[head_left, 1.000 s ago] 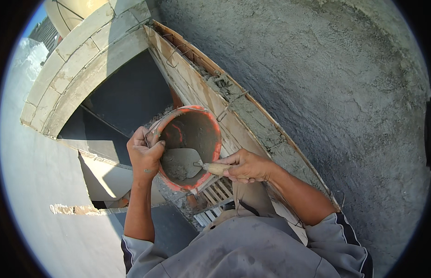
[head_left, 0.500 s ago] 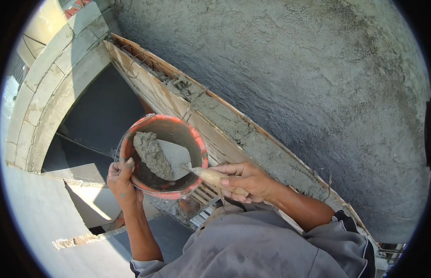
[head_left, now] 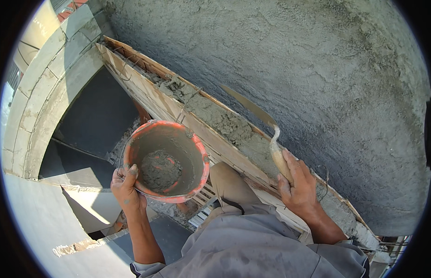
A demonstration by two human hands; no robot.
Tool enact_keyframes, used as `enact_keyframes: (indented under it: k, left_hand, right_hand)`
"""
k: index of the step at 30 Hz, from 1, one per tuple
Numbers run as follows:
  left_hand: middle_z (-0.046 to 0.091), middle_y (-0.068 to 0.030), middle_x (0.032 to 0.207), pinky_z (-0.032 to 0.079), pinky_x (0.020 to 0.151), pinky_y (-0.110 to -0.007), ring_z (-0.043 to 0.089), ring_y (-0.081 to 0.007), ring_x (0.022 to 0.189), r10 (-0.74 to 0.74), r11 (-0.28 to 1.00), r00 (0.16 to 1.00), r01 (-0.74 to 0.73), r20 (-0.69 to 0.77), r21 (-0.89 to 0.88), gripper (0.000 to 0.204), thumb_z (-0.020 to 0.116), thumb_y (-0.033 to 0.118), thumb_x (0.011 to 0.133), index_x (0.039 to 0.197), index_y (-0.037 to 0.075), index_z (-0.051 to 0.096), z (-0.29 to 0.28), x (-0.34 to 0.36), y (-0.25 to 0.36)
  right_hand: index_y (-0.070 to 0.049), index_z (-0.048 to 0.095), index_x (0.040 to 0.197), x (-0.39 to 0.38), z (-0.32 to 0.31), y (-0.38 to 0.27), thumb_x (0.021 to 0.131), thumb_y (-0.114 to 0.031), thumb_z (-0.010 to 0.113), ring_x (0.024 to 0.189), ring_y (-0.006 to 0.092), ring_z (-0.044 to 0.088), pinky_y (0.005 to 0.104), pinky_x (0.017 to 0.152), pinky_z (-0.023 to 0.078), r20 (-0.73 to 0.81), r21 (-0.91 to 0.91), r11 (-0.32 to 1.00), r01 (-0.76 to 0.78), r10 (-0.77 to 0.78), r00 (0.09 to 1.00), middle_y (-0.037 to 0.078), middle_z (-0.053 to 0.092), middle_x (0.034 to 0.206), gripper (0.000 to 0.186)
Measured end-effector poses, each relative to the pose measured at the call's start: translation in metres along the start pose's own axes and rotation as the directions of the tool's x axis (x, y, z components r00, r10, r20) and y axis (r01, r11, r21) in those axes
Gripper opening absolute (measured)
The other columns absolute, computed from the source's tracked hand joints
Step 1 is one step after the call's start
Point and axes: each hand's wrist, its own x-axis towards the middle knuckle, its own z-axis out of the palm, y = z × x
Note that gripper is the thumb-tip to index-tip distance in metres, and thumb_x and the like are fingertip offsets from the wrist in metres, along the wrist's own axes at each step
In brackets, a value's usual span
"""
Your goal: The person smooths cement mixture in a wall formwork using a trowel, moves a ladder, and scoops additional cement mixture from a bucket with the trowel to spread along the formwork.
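My left hand [head_left: 127,187] grips the rim of an orange-red bucket [head_left: 204,173], thumb over the edge. The bucket tilts toward me, and some grey wet mortar [head_left: 160,172] lies in its bottom. In my right hand [head_left: 299,187] is the wooden handle of a trowel [head_left: 252,107]. Its blade points up and to the left, over the far board of a long timber form [head_left: 146,92], and I see it nearly edge-on. Wet mortar [head_left: 229,129] fills much of the form below the blade, rough and lumpy near the middle.
A rough grey plastered wall [head_left: 289,55] rises right behind the form. Bent wires [head_left: 326,178] stick out of the form. At the left stands a curved wall of pale blocks [head_left: 39,106]. Wooden slats [head_left: 204,197] and my knee [head_left: 231,185] show below the bucket.
My right hand has lifted the trowel out of the bucket and moved right, over the form. The lump of mortar on the blade is gone; fresh lumpy mortar shows in the form. The bucket stays held.
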Motion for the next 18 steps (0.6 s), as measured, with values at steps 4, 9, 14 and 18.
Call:
enact_keyframes:
  k: [4,9,14,18]
  left_hand:
    - [0.056,-0.0005,0.076,0.044,0.067,-0.021,0.052,-0.0077,0.066,-0.003,1.0,0.999,0.002,0.034,0.02,0.025,0.076,-0.001,0.085,0.083,0.007,0.052,-0.004,-0.002,-0.001]
    - [0.056,-0.001,0.076,0.043,0.067,-0.021,0.052,-0.0079,0.066,-0.018,0.998,0.999,0.016,0.031,0.056,0.023,0.075,-0.002,0.086,0.084,0.006,0.053,-0.007,0.001,-0.015]
    - [0.059,-0.0024,0.077,0.045,0.068,-0.02,0.055,-0.0082,0.067,-0.058,0.998,0.998,0.057,0.033,0.034,0.023,0.076,-0.001,0.085,0.085,0.005,0.054,0.002,-0.011,-0.014]
    - [0.06,-0.0024,0.077,0.046,0.069,-0.02,0.056,-0.0082,0.068,-0.132,0.991,0.99,0.131,0.045,0.028,0.023,0.076,-0.001,0.085,0.087,0.005,0.054,0.001,-0.016,-0.018]
  right_hand:
    - [0.0,0.049,0.139,0.015,-0.022,0.007,0.084,-0.006,0.065,0.098,0.0425,0.066,0.0448,0.084,0.054,0.017,0.034,0.997,-0.063,0.062,0.998,0.026,0.064,0.116,0.057]
    - [-0.001,0.052,0.138,0.033,0.003,0.013,0.085,-0.01,0.067,0.088,0.038,0.064,0.0455,0.075,0.055,0.045,-0.342,0.931,0.125,-0.116,0.992,0.02,0.062,0.1,0.056]
    - [0.001,0.051,0.137,0.001,-0.009,0.013,0.086,-0.012,0.066,0.082,0.0351,0.063,0.0461,0.067,0.055,0.166,-0.363,0.923,0.125,-0.068,0.984,0.019,0.058,0.091,0.055]
    - [0.004,0.053,0.134,0.003,-0.033,0.015,0.087,-0.011,0.065,0.085,0.0393,0.065,0.0483,0.072,0.055,0.038,-0.134,0.99,-0.03,0.035,0.999,0.023,0.062,0.098,0.051]
